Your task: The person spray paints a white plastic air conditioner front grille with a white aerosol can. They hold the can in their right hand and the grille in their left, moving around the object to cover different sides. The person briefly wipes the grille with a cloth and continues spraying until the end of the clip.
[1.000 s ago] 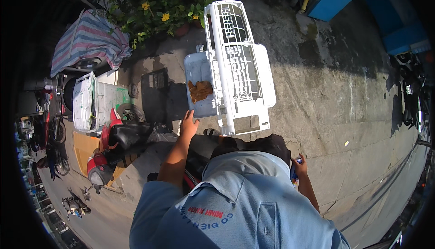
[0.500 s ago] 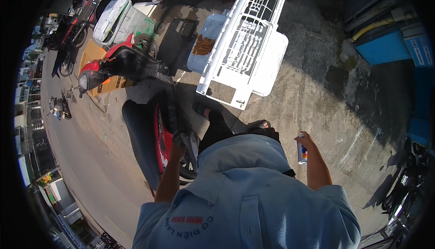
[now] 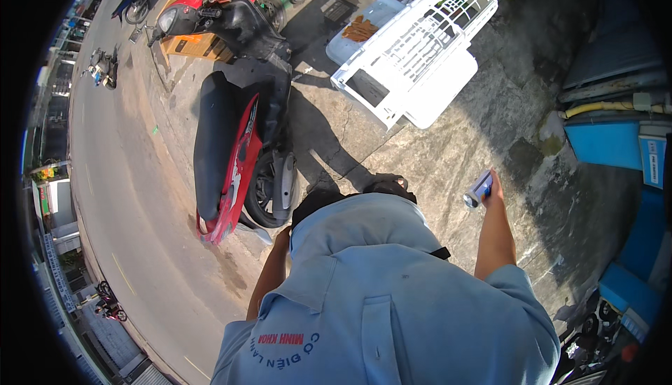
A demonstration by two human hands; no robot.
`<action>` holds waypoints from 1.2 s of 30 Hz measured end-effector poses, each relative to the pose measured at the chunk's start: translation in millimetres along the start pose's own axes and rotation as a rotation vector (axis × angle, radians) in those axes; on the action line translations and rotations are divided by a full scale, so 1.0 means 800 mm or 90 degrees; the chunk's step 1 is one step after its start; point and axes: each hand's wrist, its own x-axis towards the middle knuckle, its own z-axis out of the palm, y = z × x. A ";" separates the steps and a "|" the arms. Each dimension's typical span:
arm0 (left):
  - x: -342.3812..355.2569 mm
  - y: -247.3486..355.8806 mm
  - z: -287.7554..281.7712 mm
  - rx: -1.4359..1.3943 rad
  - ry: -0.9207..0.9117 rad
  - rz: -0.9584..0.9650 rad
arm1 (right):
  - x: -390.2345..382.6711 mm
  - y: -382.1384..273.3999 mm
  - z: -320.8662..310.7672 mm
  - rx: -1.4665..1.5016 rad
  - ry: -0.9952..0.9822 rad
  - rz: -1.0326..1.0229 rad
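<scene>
Because the right hand [image 3: 495,187] grips the cylindrical can [image 3: 479,189] out to the person's right, above the pavement [image 3: 448,148], a loosened hold could drop it; the left hand [image 3: 281,239] hangs near the red scooter [image 3: 234,189], its grip hidden, I cannot tell, and a careless sideways swing could knock it against the rear wheel [image 3: 260,199]

Concrete grnd [image 3: 434,157] w/ red/blk scooter [image 3: 220,133], cardbd [image 3: 197,47], lt-blue tub [image 3: 339,50].
</scene>
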 end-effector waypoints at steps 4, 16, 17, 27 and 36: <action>0.037 -0.012 -0.063 -0.173 0.203 -0.129 | -0.036 0.098 0.063 -0.676 -0.050 -0.083; -0.032 -0.224 -0.156 0.208 0.576 -0.174 | -0.240 0.337 -0.037 0.131 0.140 -0.022; -0.032 -0.231 -0.151 0.200 0.586 -0.150 | -0.253 0.354 -0.047 -0.282 0.235 -0.075; -0.031 -0.223 -0.151 0.139 0.668 -0.098 | -0.357 0.466 -0.015 -0.311 0.237 -0.129; -0.033 -0.232 -0.144 0.158 0.669 -0.077 | -0.422 0.468 0.137 -0.800 -0.024 -0.074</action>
